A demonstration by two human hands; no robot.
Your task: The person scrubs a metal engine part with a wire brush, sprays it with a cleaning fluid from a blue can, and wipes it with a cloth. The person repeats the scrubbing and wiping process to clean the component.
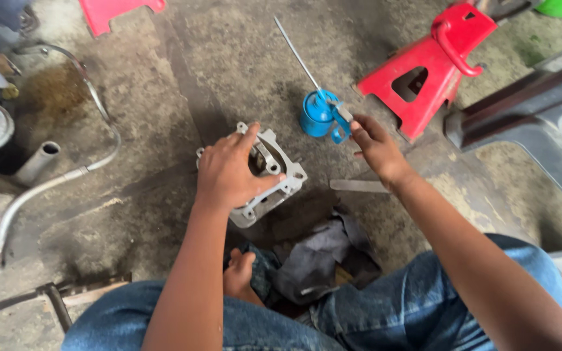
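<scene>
A grey metal engine cylinder block (280,174) lies on the concrete floor in the middle. My left hand (229,172) rests on top of it, fingers spread over its bore and thumb against its right side. To the right stands a blue oil can (317,116) with a long thin spout pointing up and to the left. My right hand (375,144) reaches to the can's blue lever handle (341,122) and touches it with its fingertips.
A red jack stand (427,75) stands right of the can. A dark rag (313,253) lies by my knees, a flat metal strip (358,186) under my right wrist. A bent exhaust pipe (47,188) curves at left. A dark metal frame (528,123) at right.
</scene>
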